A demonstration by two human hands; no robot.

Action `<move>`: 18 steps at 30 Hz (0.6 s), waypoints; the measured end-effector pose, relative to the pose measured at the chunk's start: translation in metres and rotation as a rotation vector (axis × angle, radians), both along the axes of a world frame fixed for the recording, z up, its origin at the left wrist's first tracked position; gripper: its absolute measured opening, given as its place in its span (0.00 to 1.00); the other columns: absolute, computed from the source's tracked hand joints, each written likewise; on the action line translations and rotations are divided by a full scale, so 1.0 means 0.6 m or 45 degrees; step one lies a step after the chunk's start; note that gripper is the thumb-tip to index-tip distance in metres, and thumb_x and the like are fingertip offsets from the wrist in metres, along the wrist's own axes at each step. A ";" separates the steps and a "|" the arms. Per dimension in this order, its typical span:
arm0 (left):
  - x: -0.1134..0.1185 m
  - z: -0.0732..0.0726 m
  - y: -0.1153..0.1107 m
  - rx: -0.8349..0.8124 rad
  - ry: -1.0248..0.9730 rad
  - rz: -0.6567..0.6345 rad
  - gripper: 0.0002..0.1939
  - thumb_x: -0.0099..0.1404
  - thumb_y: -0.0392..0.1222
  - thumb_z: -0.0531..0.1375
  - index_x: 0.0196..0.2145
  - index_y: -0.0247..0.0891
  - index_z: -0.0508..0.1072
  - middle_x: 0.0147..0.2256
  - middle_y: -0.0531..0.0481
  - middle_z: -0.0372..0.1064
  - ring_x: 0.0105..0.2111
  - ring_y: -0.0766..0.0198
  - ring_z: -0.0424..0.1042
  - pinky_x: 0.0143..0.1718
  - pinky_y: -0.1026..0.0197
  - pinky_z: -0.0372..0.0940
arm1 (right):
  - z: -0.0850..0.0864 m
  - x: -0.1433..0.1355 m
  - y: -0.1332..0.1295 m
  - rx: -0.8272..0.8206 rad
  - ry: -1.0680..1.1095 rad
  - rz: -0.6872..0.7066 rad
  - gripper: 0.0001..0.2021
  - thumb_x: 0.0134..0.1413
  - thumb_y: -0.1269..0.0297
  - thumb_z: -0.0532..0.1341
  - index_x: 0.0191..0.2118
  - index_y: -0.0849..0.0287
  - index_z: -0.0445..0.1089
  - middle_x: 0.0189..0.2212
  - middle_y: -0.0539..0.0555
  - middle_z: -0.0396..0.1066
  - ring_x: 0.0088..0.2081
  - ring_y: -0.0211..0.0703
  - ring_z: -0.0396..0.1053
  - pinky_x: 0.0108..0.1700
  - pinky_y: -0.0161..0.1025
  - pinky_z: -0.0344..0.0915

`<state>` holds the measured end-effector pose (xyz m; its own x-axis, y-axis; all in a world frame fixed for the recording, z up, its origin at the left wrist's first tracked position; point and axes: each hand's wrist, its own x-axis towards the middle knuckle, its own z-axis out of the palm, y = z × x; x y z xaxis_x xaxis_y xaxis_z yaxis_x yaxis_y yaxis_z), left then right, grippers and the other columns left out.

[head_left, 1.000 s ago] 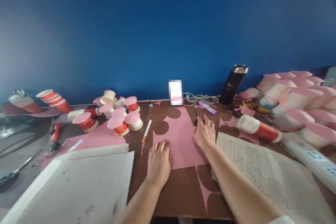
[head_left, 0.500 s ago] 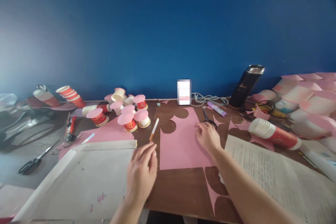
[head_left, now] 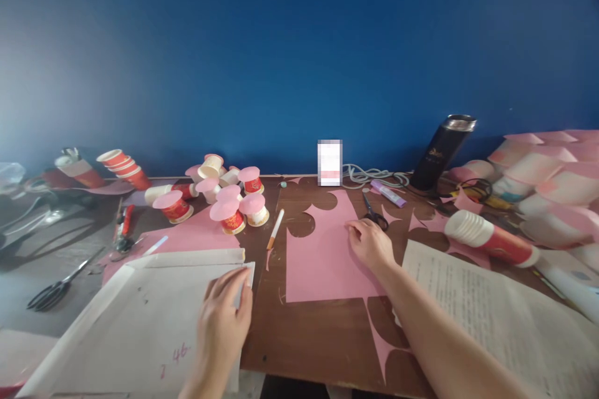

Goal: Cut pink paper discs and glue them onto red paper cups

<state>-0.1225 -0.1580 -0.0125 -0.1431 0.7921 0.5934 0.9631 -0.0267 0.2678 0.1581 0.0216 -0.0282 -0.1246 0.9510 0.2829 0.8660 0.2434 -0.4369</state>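
Note:
A sheet of pink paper (head_left: 318, 262), with rounded cut-outs along its upper left, lies flat on the brown table. My right hand (head_left: 372, 244) is at its right edge, fingers bent and closed on the paper. Just beyond that hand lies a pair of dark-handled scissors (head_left: 374, 211). My left hand (head_left: 223, 310) is over the right side of a large white sheet (head_left: 126, 324) with pink handwriting; its fingers are loosely stretched and it holds nothing I can see. A white and orange pen-like stick (head_left: 276, 229) lies between the two sheets.
Several paper cups with pink discs (head_left: 227, 209) stand at the left back. At right are a black flask (head_left: 442, 153), a stack of red cups (head_left: 496, 240), a printed sheet (head_left: 477, 312), and a purple glue-stick-like tube (head_left: 388, 194). Pink offcuts (head_left: 381, 349) lie near the front edge.
My left hand has moved left, away from the pen-like stick and over the white sheet. My right hand stays at the pink paper's edge.

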 end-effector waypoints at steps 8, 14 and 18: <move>-0.023 -0.015 0.014 0.040 -0.003 -0.019 0.13 0.65 0.41 0.54 0.45 0.42 0.73 0.43 0.47 0.74 0.41 0.56 0.71 0.45 0.54 0.65 | 0.013 -0.002 -0.004 -0.103 -0.021 0.011 0.13 0.61 0.66 0.52 0.44 0.52 0.74 0.44 0.52 0.73 0.42 0.41 0.70 0.38 0.34 0.62; 0.008 -0.024 0.022 0.033 -0.031 -0.068 0.12 0.65 0.41 0.54 0.45 0.42 0.73 0.43 0.47 0.74 0.42 0.56 0.71 0.45 0.54 0.65 | 0.008 -0.001 -0.001 -0.095 -0.017 0.014 0.13 0.61 0.65 0.52 0.43 0.51 0.73 0.43 0.51 0.72 0.41 0.41 0.70 0.37 0.34 0.62; 0.036 -0.021 0.030 0.021 -0.054 -0.138 0.12 0.65 0.41 0.55 0.44 0.41 0.74 0.42 0.46 0.74 0.42 0.57 0.71 0.44 0.55 0.66 | 0.006 0.000 -0.001 -0.075 -0.016 0.017 0.13 0.61 0.65 0.52 0.42 0.51 0.74 0.42 0.51 0.72 0.39 0.41 0.71 0.36 0.34 0.61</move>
